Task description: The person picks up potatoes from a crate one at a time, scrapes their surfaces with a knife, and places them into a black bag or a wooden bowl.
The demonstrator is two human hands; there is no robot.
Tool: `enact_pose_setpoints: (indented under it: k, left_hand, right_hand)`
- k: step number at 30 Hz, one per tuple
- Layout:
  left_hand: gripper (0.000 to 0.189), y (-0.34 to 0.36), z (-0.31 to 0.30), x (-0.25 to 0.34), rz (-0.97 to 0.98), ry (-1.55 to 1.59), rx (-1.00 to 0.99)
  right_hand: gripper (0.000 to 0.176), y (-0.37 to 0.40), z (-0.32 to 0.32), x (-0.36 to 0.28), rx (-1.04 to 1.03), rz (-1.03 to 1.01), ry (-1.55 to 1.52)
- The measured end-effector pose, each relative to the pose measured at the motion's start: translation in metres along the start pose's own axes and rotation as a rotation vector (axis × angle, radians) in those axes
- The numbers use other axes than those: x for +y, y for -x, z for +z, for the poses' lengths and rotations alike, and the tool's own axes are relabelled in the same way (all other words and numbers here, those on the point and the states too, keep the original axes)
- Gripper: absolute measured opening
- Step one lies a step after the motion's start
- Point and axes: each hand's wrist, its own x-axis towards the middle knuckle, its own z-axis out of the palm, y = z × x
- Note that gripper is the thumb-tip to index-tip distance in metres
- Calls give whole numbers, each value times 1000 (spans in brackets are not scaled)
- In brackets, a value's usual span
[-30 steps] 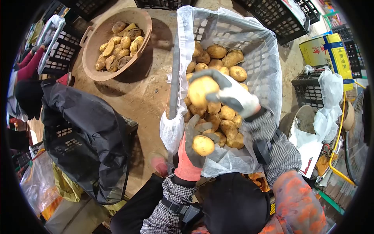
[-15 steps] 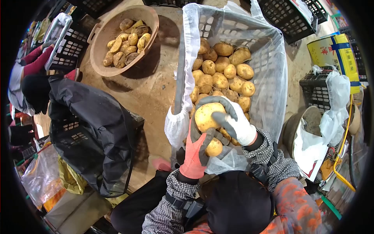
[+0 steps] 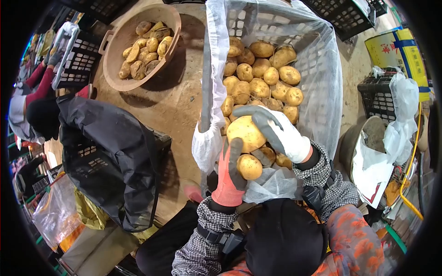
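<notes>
**Two potatoes in gloved hands over the lined crate**

We see a large, pale yellow, rounded potato (image 3: 245, 132) clamped in the right hand (image 3: 282, 134). That hand wears a white glove with grey fingers (image 3: 258, 120), which curl over the top of the potato. Just below it, and touching or nearly touching it, a smaller yellow potato (image 3: 249, 166) sits in the left hand (image 3: 229, 178). This hand wears a red glove with grey fingers and closes round the potato from the side. Both potatoes are held above the near end of a tall crate lined with white mesh netting (image 3: 322, 69).

Behind the hands, a heap of loose yellow-brown potatoes (image 3: 260, 78) fills the far part of the crate. The netting folds over the crate's rim on the left side.

Further out, across a stretch of bare brown dirt floor (image 3: 175, 101), stands a round tan plastic basin (image 3: 122, 43) holding darker, rougher potatoes (image 3: 145, 50). To the left we see a black crate draped with a black plastic bag (image 3: 115, 156). Beyond it is another person's red sleeve (image 3: 39, 83). At the upper right stands a yellow box with blue bands (image 3: 400, 50).
</notes>
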Motion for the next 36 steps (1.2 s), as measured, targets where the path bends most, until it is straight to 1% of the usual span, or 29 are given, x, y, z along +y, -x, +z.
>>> enact_pose_setpoints:
  k: [1,2,3,7,8,9,10,12,13,14,16,17,18,20,21,23,24,25,26,28,29,30,32,33,36]
  left_hand:
    - [56,-3,-4,-1,-11,-31,-9]
    - [56,-3,-4,-2,-19,-33,-11]
    - [56,-3,-5,-2,-33,-14,-28]
    - [59,-1,-4,0,-63,-20,-42]
    - [59,-2,-4,0,-64,-20,-42]
    - [57,-3,-3,0,-20,-55,-24]
    - [55,-4,-2,-1,24,-90,-6]
    - [55,-8,-10,-8,36,-90,20]
    - [55,-8,-12,-9,47,-96,45]
    - [55,-6,-12,-8,45,-95,46]
    - [53,-2,-8,-2,31,-171,-21]
    - [51,-2,-8,0,44,-184,-30]
    - [51,-2,-9,1,48,-182,-32]
    - [56,-3,-10,1,18,-195,-61]
    - [56,-3,-9,1,20,-193,-59]
    - [56,-3,-4,0,85,-245,28]
    - [56,-3,-5,1,85,-244,30]
    - [57,-2,-6,2,75,-245,4]
    - [57,-2,-7,2,64,-247,-22]
    - [57,0,-3,5,70,-244,0]
    - [57,1,-2,7,76,-241,21]
    - [57,0,-3,6,75,-243,23]
    - [56,-4,-6,4,82,-192,16]
    - [56,-5,-8,2,83,-193,15]
    - [56,-6,-9,-1,85,-160,33]
  right_hand:
    - [50,-2,-7,11,-55,-199,167]
    - [54,-2,-11,19,-111,-397,336]
    - [58,-2,-10,22,-105,-467,334]
    - [55,-1,-11,12,-122,-385,309]
    - [54,-3,-9,5,-119,-198,205]
    - [52,-5,-7,0,-116,-12,99]
    - [52,-4,-2,-2,-115,-11,99]
    - [44,1,10,-5,30,-280,589]
    - [42,2,16,-9,72,-241,587]
    - [42,1,14,-6,72,-239,586]
    - [44,-3,3,1,98,-182,287]
    - [45,-6,3,3,160,-213,231]
    - [45,-6,1,4,158,-216,234]
    - [46,-3,-5,7,126,65,20]
    - [46,-2,-7,9,58,101,-113]
    - [45,1,-9,14,14,108,-85]
    - [44,1,-9,15,-26,115,-57]
    - [45,2,-8,14,-25,156,-145]
    - [45,2,-4,9,-25,157,-145]
    - [53,1,4,-4,-53,62,168]
    - [67,0,5,-11,-74,155,144]
    - [67,0,4,-11,-74,156,142]
    - [77,1,-1,-11,-168,-28,302]
    - [77,0,-3,-12,-168,-29,302]
    - [80,0,-5,-18,-223,145,268]
